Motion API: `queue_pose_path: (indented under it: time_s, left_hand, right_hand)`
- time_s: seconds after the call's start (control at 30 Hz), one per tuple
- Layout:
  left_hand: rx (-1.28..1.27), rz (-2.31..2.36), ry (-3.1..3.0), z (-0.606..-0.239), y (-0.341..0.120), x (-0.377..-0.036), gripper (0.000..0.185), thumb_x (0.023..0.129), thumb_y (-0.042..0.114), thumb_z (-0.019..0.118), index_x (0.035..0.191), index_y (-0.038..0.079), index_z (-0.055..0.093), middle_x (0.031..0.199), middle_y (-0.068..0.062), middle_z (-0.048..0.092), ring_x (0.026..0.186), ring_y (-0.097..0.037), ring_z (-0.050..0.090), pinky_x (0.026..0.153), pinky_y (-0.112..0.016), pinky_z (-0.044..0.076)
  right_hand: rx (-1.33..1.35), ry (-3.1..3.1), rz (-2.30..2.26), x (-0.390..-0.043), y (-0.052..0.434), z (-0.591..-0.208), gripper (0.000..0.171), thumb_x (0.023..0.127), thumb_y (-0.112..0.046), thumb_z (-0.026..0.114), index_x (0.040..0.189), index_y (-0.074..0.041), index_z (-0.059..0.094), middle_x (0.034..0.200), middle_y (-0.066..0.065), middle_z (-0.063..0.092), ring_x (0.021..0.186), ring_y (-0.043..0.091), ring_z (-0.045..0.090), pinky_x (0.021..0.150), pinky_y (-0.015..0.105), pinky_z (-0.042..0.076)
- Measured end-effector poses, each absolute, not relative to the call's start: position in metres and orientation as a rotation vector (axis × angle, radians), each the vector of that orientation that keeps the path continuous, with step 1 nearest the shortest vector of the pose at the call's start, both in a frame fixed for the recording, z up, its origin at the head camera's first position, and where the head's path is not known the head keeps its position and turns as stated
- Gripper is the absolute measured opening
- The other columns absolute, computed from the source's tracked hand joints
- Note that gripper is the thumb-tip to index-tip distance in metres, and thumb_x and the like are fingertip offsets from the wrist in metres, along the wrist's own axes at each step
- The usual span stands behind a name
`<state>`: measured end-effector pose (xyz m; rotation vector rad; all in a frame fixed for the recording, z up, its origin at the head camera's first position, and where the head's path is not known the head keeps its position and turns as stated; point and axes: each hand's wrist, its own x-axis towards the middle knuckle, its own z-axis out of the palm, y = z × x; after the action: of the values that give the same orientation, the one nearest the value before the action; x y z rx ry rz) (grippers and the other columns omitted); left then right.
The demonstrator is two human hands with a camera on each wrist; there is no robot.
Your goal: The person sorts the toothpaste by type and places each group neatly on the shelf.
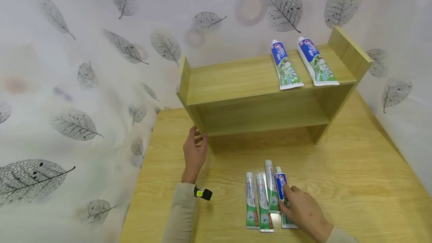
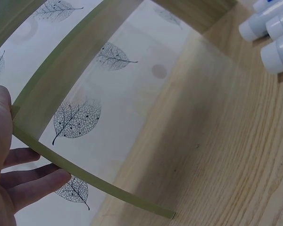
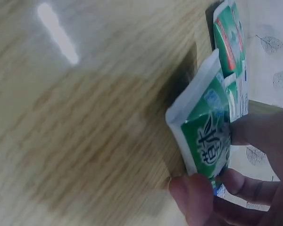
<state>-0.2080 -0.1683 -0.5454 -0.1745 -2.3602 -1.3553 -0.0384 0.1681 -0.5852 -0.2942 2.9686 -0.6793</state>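
Observation:
My left hand (image 1: 195,155) holds the left side panel of a small two-tier wooden shelf (image 1: 260,96). In the left wrist view the thumb lies at the panel's front edge and the fingers (image 2: 33,186) reach along its outer side. With thumb and fingers, my right hand (image 1: 305,211) grips a blue and green toothpaste tube (image 1: 281,183) at the right end of a row. Its flat green end (image 3: 212,136) faces the camera in the right wrist view. Left of it lie several white and green toothpaste tubes (image 1: 251,201), one set slightly farther back.
Two blue and green toothpaste tubes (image 1: 287,66) lie side by side on the right part of the top board, their flat ends at its front edge. The shelf stands on a wood-grain table (image 1: 364,168). Leaf-patterned covering (image 1: 84,66) hangs behind and on both sides.

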Motion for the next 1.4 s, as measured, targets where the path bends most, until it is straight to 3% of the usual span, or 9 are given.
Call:
queue_pose_path:
  time_s: [0.23,0.6,0.93,1.4]
  left_hand:
    - [-0.179,-1.359,-2.349,-0.545,-0.169,-0.207,0.043,0.106,0.013,0.064,0.149,0.006,0.059,0.116,-0.026,0.075,0.1,-0.047,0.082,0.073,-0.05,0.071]
    - [-0.184,-1.356,-2.335,-0.544,-0.168,-0.209,0.044,0.106,0.014,0.064,0.149,0.006,0.06,0.116,-0.025,0.076,0.1,-0.045,0.082,0.073,-0.045,0.071]
    - [-0.183,-1.373,-2.352,-0.547,-0.168,-0.205,0.043,0.108,0.016,0.063,0.15,0.008,0.06,0.116,-0.025,0.074,0.101,-0.045,0.082,0.073,-0.044,0.071]
    - [-0.196,-1.345,-2.344,-0.548,-0.169,-0.206,0.043,0.107,0.016,0.064,0.149,0.009,0.061,0.115,-0.024,0.075,0.097,-0.042,0.083,0.071,-0.043,0.071]
  right_hand:
    - [-0.291,2.998,-0.612,-0.032,0.163,-0.586,0.034,0.088,-0.019,0.089,0.109,-0.005,0.067,0.079,0.003,0.062,0.055,0.008,0.048,0.044,0.017,0.04]
    - [-0.28,3.057,-0.685,-0.032,0.158,-0.595,0.026,0.086,-0.009,0.085,0.094,-0.006,0.06,0.075,0.002,0.056,0.054,0.007,0.045,0.043,0.015,0.036]
    - [-0.24,3.016,-0.785,-0.034,0.162,-0.596,0.026,0.085,-0.01,0.084,0.093,-0.01,0.06,0.077,-0.002,0.052,0.06,0.008,0.043,0.047,0.02,0.037]
    - [-0.2,3.024,-0.938,-0.041,0.169,-0.588,0.027,0.084,-0.007,0.086,0.099,-0.013,0.064,0.082,-0.006,0.057,0.062,0.002,0.044,0.051,0.019,0.04]
